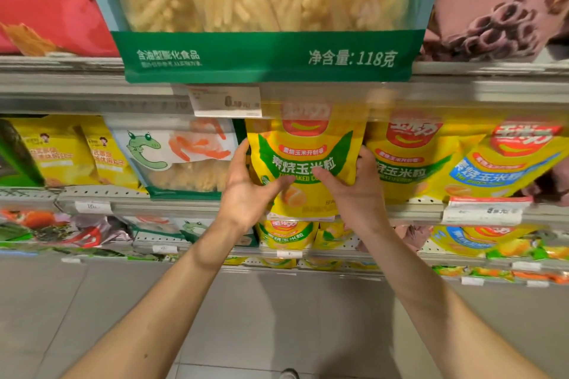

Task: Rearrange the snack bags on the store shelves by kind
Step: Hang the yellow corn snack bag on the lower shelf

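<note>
Both bare forearms reach up; the left hand (246, 191) and right hand (357, 191) clamp the yellow corn-kernel bag (304, 163) from either side at the shelf's (415, 209) front edge.

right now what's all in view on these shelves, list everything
corn bag in hands: 1, yellow with green band, middle shelf centre
matching green-band corn bag: 1, yellow, just right of it
blue-band corn bag: 1, yellow, further right, tilted
frog-print bag: 1, white and green, left of the hands
yellow bags with cartoon figure: 2, middle shelf left
clear stick-snack bag: 1, green base, top shelf centre
red bag: 1, top left
pink ring-snack bag: 1, top right
price tags: several, white, on shelf edges
lower shelf bags: several, mostly yellow and green, count unclear
floor: grey tiles
left hand: on the bag's left edge
right hand: on the bag's right edge
</note>
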Tool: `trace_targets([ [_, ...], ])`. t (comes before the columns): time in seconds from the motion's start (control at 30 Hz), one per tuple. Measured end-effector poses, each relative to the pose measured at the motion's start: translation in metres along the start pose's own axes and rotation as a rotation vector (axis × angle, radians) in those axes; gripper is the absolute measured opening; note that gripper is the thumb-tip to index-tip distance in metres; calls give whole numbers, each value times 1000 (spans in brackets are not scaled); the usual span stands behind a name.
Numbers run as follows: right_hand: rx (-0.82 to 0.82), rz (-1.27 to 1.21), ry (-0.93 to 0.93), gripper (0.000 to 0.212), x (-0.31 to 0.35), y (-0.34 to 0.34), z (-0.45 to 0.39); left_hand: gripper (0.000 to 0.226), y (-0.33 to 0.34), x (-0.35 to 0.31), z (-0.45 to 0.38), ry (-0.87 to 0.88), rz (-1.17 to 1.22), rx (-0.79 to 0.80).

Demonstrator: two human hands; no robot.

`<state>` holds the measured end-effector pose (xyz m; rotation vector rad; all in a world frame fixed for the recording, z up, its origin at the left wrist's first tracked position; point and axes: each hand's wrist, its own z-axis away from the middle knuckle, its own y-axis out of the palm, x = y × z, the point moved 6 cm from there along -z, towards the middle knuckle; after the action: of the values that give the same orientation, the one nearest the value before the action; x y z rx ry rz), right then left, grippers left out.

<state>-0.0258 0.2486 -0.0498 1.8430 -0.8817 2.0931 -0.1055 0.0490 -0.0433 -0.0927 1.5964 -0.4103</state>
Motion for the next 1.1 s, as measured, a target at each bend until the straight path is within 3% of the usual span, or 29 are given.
trace_targets([
  [0.13, -35, 32, -36, 66, 0, 1, -11, 62, 4, 0, -14, 15, -59, -40],
  [0.4, -129, 152, -104, 49, -4, 8, -31, 65, 15, -1, -28, 48, -213, -116],
  [0.77, -58, 294, -76, 67, -29, 2, -14, 48, 17, 17, 3, 78, -209, -37],
  [0.87, -45, 314, -100, 77, -29, 0, -7, 53, 14, 16, 11, 71, -183, -6],
  [1.0, -94, 215, -92, 67, -22, -8, 1, 69, 10, 19, 14, 51, -145, 5],
  [1.1, -84, 166, -107, 74, -16, -3, 3, 54, 10, 13, 13, 58, -134, 20],
])
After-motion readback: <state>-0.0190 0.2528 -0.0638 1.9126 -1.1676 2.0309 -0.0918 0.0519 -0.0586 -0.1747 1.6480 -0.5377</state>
